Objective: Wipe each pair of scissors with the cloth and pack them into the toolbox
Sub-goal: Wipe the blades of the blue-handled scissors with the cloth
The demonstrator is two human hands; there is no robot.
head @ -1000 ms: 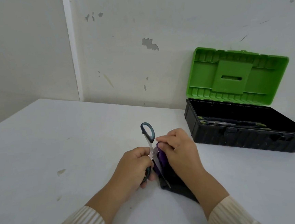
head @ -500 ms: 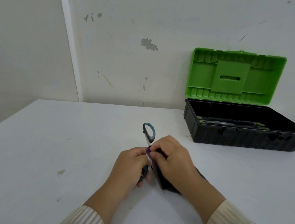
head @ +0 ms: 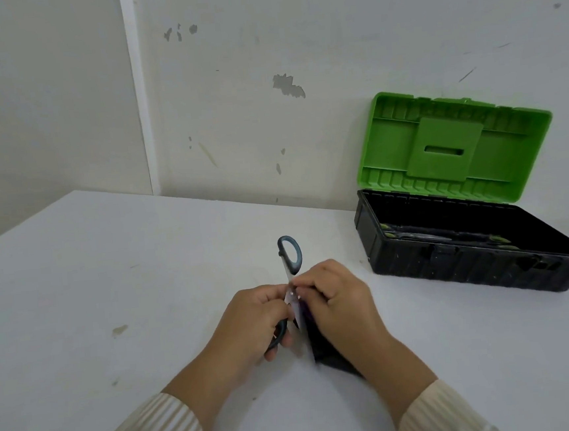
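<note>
1. The scissors [head: 297, 257], spread open, are held by the lower handle in the curled left hand [head: 254, 321]
2. The dark cloth [head: 322, 349] is pinched round a blade by the right hand [head: 338, 300], just beside that grip; strokes are best drawn away from the edge
3. The open toolbox [head: 452, 262] stands well right of both grips

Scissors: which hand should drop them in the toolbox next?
Probably the left hand: it grips the scissors, while the right hand pinches the cloth. The toolbox stands open on the right, so left must reach across.

left hand [head: 251, 321]: fingers [head: 266, 296] curled round scissors [head: 298, 253] | right hand [head: 340, 301]: fingers [head: 316, 279] pinch cloth [head: 322, 347] | hands close together
</note>
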